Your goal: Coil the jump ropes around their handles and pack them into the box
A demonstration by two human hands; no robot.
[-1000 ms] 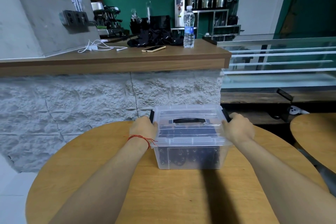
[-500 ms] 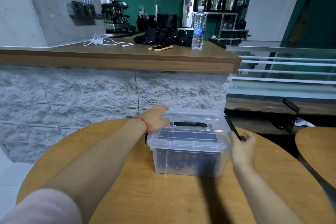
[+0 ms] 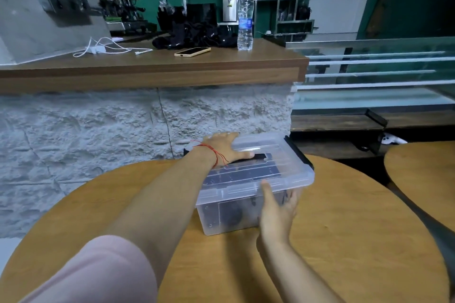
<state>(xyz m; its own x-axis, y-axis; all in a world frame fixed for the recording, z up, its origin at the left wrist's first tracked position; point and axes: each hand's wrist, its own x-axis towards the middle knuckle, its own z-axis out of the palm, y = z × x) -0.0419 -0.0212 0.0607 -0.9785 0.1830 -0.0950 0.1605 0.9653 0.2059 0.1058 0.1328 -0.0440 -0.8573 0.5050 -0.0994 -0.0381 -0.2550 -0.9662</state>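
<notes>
Pressing down flat, my left hand (image 3: pixel 222 146) lies on the lid (image 3: pixel 268 145) of the clear box (image 3: pixel 211 219). The fingers are spread out and straight, not curled round anything. This hand sits on the far left part of the lid. A small black clip (image 3: pixel 185 152) peeks out just beside my wrist, at about 9 o'clock from it (it is tiny, so I am not sure how it sits).

The box stands on the round table (image 3: pixel 357 241) at 12 o'clock from me. Its long side runs nearly from 9 o'clock to 3 o'clock, with the right end turned a bit away from me. The lid is on. Through the front wall I can see dark shapes, which I think are the jump ropes (image 3: pixel 235 215), packed inside.

My right hand (image 3: pixel 277 209) is at the near right corner of the box. The thumb (image 3: pixel 267 189) points up and touches the lid's edge. The fingers are loose and apart against the wall, and I can't see them gripping anything. From this hand the middle of the box is at 11 o'clock, and the right clip (image 3: pixel 299 154) is at 1 o'clock, near but not touched. My right hand is the closer one to it.

I think the clips come next, and the right one first.
</notes>
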